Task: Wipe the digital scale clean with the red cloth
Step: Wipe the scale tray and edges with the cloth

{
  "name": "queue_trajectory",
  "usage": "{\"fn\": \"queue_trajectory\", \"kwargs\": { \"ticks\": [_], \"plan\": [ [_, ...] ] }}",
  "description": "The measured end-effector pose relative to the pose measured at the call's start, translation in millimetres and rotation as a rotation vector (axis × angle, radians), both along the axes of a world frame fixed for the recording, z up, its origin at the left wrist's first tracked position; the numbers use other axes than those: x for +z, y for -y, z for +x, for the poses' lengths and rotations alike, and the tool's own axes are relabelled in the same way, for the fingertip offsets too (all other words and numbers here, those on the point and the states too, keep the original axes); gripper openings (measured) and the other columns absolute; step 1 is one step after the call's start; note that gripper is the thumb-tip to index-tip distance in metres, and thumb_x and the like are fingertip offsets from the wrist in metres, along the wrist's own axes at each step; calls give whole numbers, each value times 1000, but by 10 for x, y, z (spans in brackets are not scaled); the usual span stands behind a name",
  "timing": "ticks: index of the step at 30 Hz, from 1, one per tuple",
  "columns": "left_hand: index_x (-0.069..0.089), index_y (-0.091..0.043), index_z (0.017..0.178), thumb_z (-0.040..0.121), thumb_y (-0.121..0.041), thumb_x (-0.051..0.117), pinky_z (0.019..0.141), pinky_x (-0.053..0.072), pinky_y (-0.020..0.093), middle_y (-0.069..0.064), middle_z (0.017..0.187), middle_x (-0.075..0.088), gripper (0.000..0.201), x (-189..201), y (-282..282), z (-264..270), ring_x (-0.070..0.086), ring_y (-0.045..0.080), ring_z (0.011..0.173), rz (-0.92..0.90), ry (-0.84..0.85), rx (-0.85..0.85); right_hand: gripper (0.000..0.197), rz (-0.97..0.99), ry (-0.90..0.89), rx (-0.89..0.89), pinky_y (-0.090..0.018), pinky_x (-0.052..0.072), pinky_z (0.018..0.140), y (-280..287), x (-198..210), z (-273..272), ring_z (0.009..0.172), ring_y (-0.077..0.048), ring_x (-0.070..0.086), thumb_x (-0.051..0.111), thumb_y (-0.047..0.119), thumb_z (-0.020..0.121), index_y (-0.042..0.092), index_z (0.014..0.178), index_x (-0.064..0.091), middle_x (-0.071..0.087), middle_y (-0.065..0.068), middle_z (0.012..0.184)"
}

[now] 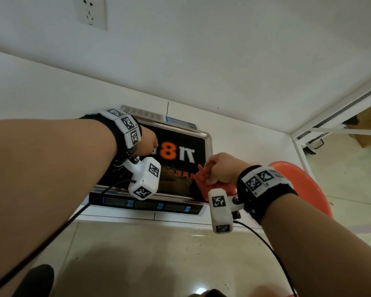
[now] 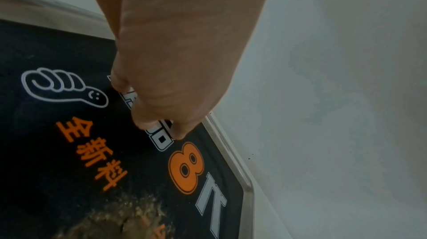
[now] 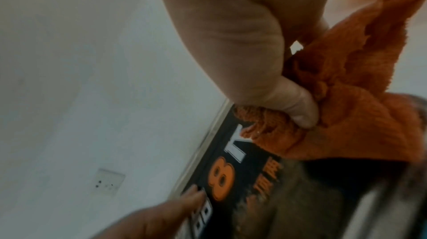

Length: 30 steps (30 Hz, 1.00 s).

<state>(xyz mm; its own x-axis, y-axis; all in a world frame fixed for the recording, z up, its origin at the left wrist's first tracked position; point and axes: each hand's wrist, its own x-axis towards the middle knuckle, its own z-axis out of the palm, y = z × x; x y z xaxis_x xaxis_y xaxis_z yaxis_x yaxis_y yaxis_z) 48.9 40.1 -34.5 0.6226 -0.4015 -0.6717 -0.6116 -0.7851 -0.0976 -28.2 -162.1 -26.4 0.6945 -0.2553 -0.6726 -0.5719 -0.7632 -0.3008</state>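
Observation:
The digital scale point(image 1: 178, 168) sits on a white counter against the wall, its black platter printed with an orange 8 point(image 2: 184, 168) and ringed by a steel rim. Brownish grime point(image 2: 120, 213) smears the platter's front part. My left hand point(image 1: 149, 144) rests on the platter's far left, fingertips point(image 2: 148, 124) pressing down with straight fingers. My right hand point(image 1: 220, 168) grips the bunched red cloth point(image 1: 204, 179) at the platter's right edge. In the right wrist view the cloth point(image 3: 335, 115) lies on the platter point(image 3: 289, 197), pinched by thumb and fingers.
A red plastic stool point(image 1: 304, 185) stands just right of the scale. A wall socket point(image 1: 90, 12) is high on the left wall. The scale's display strip point(image 1: 146, 203) faces the counter's front edge. A window frame point(image 1: 330, 123) lies to the right.

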Motion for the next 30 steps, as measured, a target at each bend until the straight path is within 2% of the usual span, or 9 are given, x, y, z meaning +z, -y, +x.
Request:
{"fn": "queue_trajectory", "kwargs": {
  "ticks": [3, 7, 10, 13, 16, 19, 21, 25, 30],
  "plan": [
    [24, -10, 150, 99, -7, 32, 112, 27, 26, 6, 158, 20, 52, 8, 0, 14, 28, 22, 143, 6, -16, 0, 26, -5, -106, 48, -26, 52, 56, -104, -68, -69, 79, -18, 64, 73, 0, 84, 15, 104, 66, 68, -7, 101],
    [22, -9, 150, 99, -7, 30, 114, 22, 26, 7, 159, 17, 52, 9, -5, 20, 23, 22, 145, 3, -14, 4, 35, 181, -97, 19, -48, 58, 91, -153, -105, -15, 101, -33, 69, 76, -3, 76, 12, 106, 68, 72, -13, 109],
    [22, -10, 150, 99, -7, 29, 114, 23, 26, 7, 159, 16, 52, 9, -24, 5, 24, 22, 145, 7, -25, -4, 29, 248, 34, -64, -46, 58, 89, -59, -76, 91, 95, -32, 70, 72, -12, 75, 10, 94, 68, 72, -15, 96],
    [20, -9, 151, 100, -8, 29, 111, 24, 22, 7, 159, 16, 52, 20, -16, -12, 25, 20, 144, 13, -11, -36, 29, 152, 189, -87, -46, 57, 92, 9, -23, 173, 92, -31, 68, 73, -14, 75, 12, 85, 67, 69, -9, 87],
    [21, -10, 151, 100, -8, 30, 110, 27, 23, 6, 159, 18, 52, 30, -23, -18, 29, 20, 142, 8, 4, -50, 21, -68, 248, 72, -42, 55, 94, -74, -42, 156, 101, -31, 67, 67, -3, 85, 3, 104, 71, 70, -14, 99],
    [22, -10, 150, 99, -7, 30, 112, 25, 24, 6, 159, 18, 52, 35, -34, -21, 26, 20, 144, -19, -14, -18, 23, -80, 257, 67, -42, 54, 96, -174, -123, 124, 104, -32, 66, 58, 9, 95, 2, 115, 67, 70, -17, 108],
    [23, -10, 150, 99, -6, 31, 112, 25, 24, 6, 159, 18, 52, 47, -21, -29, 26, 21, 144, -32, -8, -4, 24, -36, 177, 102, -39, 54, 95, -199, -157, 114, 102, -27, 64, 61, 5, 92, 7, 116, 66, 68, -12, 108],
    [20, -12, 151, 99, -7, 30, 112, 26, 23, 6, 160, 14, 54, 97, -20, -60, 24, 20, 144, -18, -3, 1, 33, 111, 94, 102, -52, 57, 93, -103, -131, 177, 102, -31, 67, 75, -5, 75, 23, 91, 67, 71, -8, 102],
    [16, -11, 152, 100, -8, 30, 110, 23, 21, 6, 160, 10, 54, 126, -22, -75, 21, 17, 145, -2, 5, -21, 37, 79, 226, 23, -49, 59, 88, 79, -57, 258, 98, -32, 68, 71, -11, 75, 25, 81, 64, 70, -8, 94]
  ]
}}
